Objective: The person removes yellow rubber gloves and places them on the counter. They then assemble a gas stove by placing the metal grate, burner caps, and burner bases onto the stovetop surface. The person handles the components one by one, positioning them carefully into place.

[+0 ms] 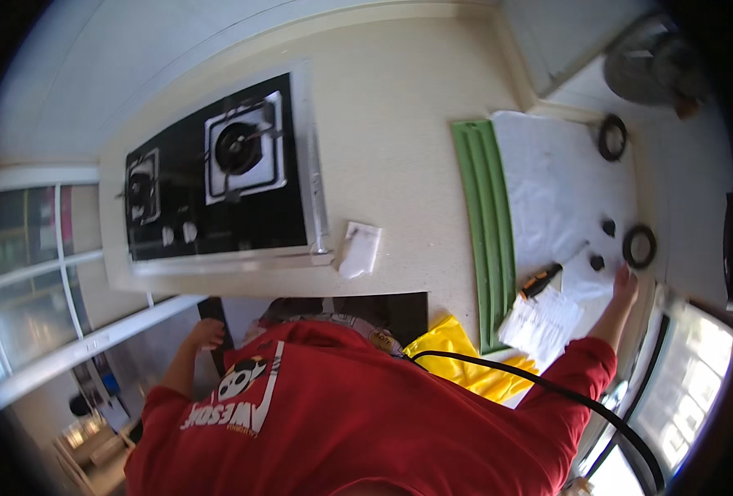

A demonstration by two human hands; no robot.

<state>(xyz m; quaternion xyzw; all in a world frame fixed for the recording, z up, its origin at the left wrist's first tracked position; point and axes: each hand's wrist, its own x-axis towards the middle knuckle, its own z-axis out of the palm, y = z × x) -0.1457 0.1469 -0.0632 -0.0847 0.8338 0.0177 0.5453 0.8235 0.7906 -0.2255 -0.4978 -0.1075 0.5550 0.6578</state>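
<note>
At the far right of the counter my right hand [625,286] reaches forward with its fingers stretched out, close to the near edge of a black ring [639,246]. Whether it touches the ring I cannot tell. My left hand [208,333] hangs low at the left, beside the dark cabinet front under the counter; its fingers look bent but blurred. Left of my right hand lie a screwdriver [540,282] with a black and orange handle and a sheet of printed paper [540,321]. Two small black knobs [603,245] lie near the ring, and another black ring [612,137] farther back.
A long green ribbed tray [486,231] lies beside a white sheet [544,190]. Yellow rubber gloves [466,360] are by the front edge. A black gas hob [255,227] fills the left counter, with a folded white packet [361,250] nearby. A black cable [532,376] crosses my right arm.
</note>
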